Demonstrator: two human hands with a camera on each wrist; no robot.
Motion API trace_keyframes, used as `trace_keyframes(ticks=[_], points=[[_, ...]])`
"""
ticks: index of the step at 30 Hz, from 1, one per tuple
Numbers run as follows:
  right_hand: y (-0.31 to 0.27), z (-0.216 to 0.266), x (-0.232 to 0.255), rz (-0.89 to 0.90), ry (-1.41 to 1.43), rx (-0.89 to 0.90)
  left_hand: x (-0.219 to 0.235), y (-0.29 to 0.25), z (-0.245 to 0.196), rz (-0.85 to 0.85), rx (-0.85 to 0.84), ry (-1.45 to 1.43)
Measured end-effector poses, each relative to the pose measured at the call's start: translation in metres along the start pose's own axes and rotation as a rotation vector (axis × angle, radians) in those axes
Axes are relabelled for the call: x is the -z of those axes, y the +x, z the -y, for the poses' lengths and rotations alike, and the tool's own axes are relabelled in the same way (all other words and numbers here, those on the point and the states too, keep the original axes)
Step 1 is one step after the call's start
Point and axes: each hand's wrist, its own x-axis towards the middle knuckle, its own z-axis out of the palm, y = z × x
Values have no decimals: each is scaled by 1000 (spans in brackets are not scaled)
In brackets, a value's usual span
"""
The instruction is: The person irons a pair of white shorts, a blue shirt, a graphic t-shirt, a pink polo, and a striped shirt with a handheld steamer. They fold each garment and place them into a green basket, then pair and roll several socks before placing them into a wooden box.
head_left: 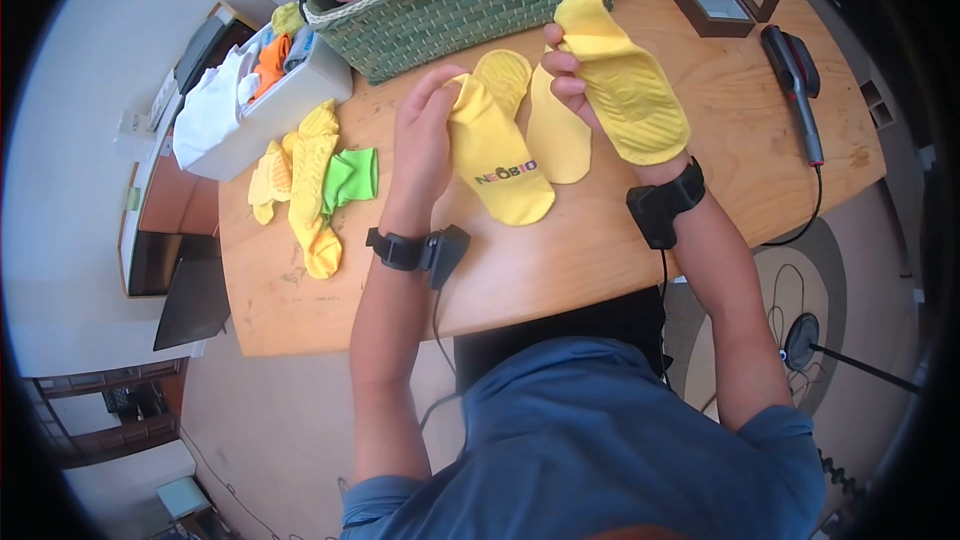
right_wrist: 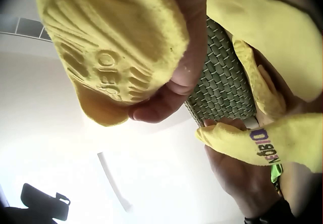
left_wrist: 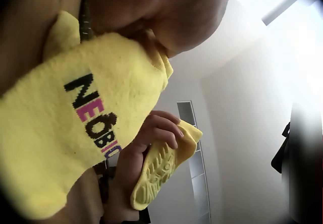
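Note:
My left hand (head_left: 428, 130) pinches a yellow sock with NEOBIO lettering (head_left: 497, 158) at its cuff, holding it above the wooden table (head_left: 560, 260). The same lettered sock (left_wrist: 65, 128) fills the left wrist view. My right hand (head_left: 568, 80) grips a second yellow sock (head_left: 625, 80), grip-patterned sole facing up. That sole (right_wrist: 108, 47) shows close in the right wrist view, with my fingers (right_wrist: 166, 98) curled round it. Between the hands another yellow sock (head_left: 555, 135) lies on the table.
A green woven basket (head_left: 470, 0) of clothes stands at the table's far edge. A white box (head_left: 250, 100) of socks sits at left, with yellow socks (head_left: 310, 180) and a green sock (head_left: 352, 178) beside it. A handheld device with a cord (head_left: 795, 80) lies at right.

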Motion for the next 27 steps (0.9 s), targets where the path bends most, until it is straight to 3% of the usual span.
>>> trace_keyframes(ticks=[4,5,9,15,21,27], points=[[2,-5,-10,-102,-268,-115,16,5,19,7,71,-158],[5,-10,-14,-197,-450,-61,17,6,20,25,79,-191],[9,-25,-2,-241,-690,-12,16,2,18,118,77,-18],[7,-33,-17,-191,-821,-76,16,1,19,50,-25,-50],[1,-36,-12,-113,-622,-87,14,-2,21,51,-60,-44],[4,-46,-8,-304,-1175,55,14,-4,24,73,-45,29]])
